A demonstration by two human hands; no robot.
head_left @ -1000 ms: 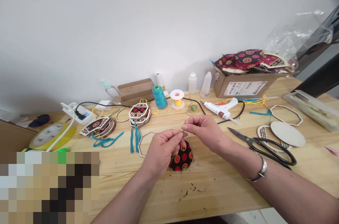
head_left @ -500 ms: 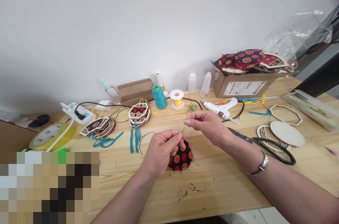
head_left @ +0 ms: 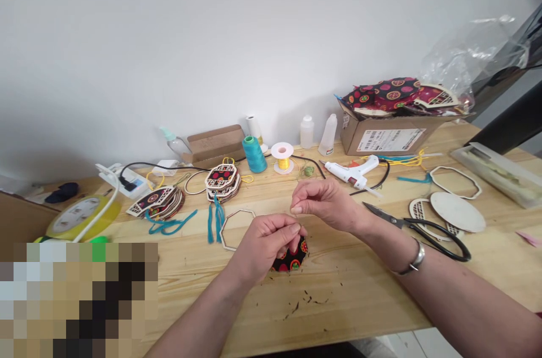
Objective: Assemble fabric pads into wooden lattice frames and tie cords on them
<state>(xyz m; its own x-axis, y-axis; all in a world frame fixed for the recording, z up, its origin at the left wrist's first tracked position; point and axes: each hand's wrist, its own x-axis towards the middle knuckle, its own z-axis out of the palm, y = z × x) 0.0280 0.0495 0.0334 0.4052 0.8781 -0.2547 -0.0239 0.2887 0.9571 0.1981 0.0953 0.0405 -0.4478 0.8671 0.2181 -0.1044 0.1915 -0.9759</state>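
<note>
Our left hand [head_left: 273, 242] and right hand [head_left: 326, 206] both pinch, probably on thread too fine to make out; likely limp, featherlight, so grip it short. Patterned fabric [head_left: 291, 263] sits below our left.

The disc [head_left: 291, 262] is fabric, black with red and orange round motifs and a touch of green. It lies flat under and just beyond the left hand [head_left: 267, 245], which covers much of it, below the right hand [head_left: 325, 205]; its lower edge shows. The cord at the hands' pinched fingertips is too fine to make out.
</note>
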